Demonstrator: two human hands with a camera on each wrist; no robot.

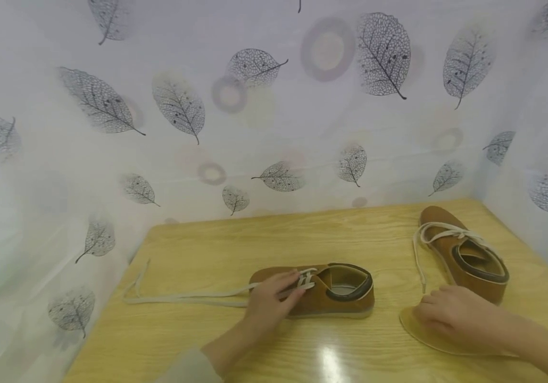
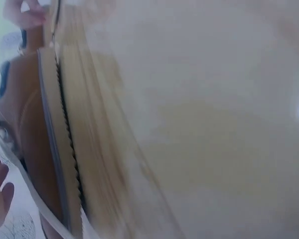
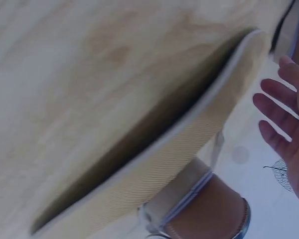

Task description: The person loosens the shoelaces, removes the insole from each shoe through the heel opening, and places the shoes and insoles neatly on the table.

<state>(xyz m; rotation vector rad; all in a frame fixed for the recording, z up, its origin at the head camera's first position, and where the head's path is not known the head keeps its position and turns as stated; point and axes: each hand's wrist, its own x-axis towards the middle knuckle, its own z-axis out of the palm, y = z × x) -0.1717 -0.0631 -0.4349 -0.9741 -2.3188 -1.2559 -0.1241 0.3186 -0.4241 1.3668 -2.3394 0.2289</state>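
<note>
My left hand (image 1: 271, 298) is over the front of a brown lace-up shoe (image 1: 346, 308), fingers and thumb spread near its white laces (image 1: 183, 297). The shoe lies sideways, toe to the left, with long lace ends trailing left across the table. In the left wrist view, the left hand's fingertips (image 2: 1, 174) appear beside the shoe (image 2: 27, 107). My right hand (image 1: 461, 314) is over a tan insole (image 1: 417, 330), its fingers loosely bent. The right wrist view shows these fingers (image 3: 279, 99) apart from the insole (image 3: 174, 154), whose edge stands off the tabletop.
A second brown shoe (image 1: 487, 284), with its white lace tied in a bow, stands at the right, toe pointing away. The wooden table (image 1: 197, 239) is bordered by white curtain-like sheets (image 1: 274, 117) printed with leaves at the back and sides.
</note>
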